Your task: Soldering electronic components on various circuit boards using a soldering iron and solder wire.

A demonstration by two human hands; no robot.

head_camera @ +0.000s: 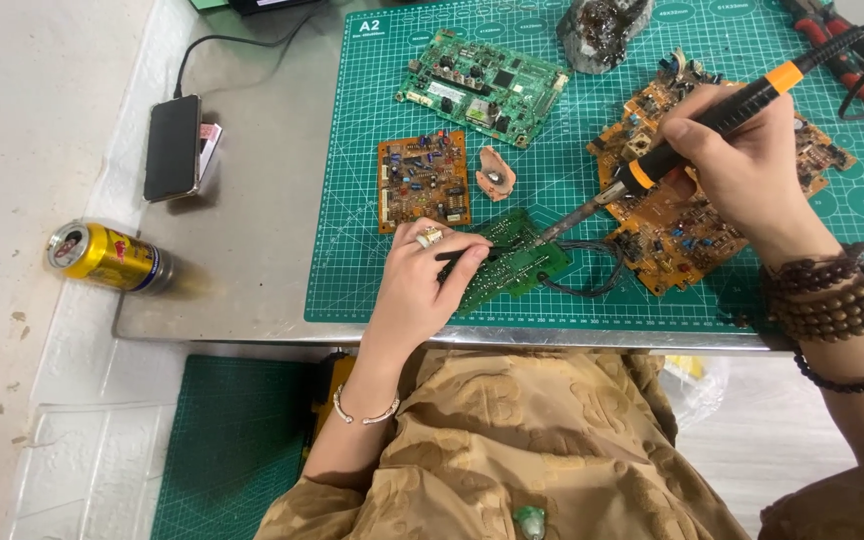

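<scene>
While the left hand point(422, 285) pinches black tweezers point(467, 254) over a green circuit board point(517, 262), the right hand point(742, 165) grips a soldering iron point(697, 135) whose tip touches it.

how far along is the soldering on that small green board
Done: cannot tell, since the joints are too small to read. In hand: the right hand holds the soldering iron, its tip at the small green board, while the left hand steadies the board with a thin black tool. Left: three other boards lie untouched.

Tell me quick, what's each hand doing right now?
Left hand: closed, fingers pinching a thin dark tool on the small green circuit board.
Right hand: closed around the black-and-orange soldering iron.
</scene>
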